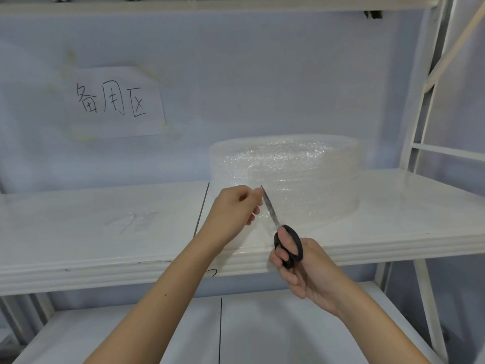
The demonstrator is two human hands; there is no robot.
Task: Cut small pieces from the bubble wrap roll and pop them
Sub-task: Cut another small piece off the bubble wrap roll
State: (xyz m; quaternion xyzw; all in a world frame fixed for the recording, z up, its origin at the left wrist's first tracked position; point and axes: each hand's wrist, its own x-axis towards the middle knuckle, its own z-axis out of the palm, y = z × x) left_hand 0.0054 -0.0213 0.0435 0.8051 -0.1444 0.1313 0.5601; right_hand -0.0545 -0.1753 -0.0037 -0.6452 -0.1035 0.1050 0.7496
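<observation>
Cutting stage, seen from the head-worn camera. The bubble wrap roll (286,177) lay flat on its end on the white shelf (393,206), towards the right and near the pale back wall. A loose flap of the wrap (265,222) hung from the roll's near side toward the shelf's front edge. The left hand (235,208) was curled round this flap, pinching its upper edge between thumb and fingertips just left of the blade tip. The right hand (301,266) gripped the black handles of the scissors (282,232), with fingers through the loops and curled tightly. The blades (narrow, metallic, pointing up and slightly left) appeared closed together, lying against the flap between the two hands; whether the cut was complete could not be told. A small, crumpled piece of bubble wrap (136,220) rested on the shelf well to the left, apart from both hands. A paper sign (115,101) with handwritten characters was fixed to the back wall above it. A lower shelf (262,337) lay beneath the forearms, and the rack's white frame (420,122) rose at the right.
</observation>
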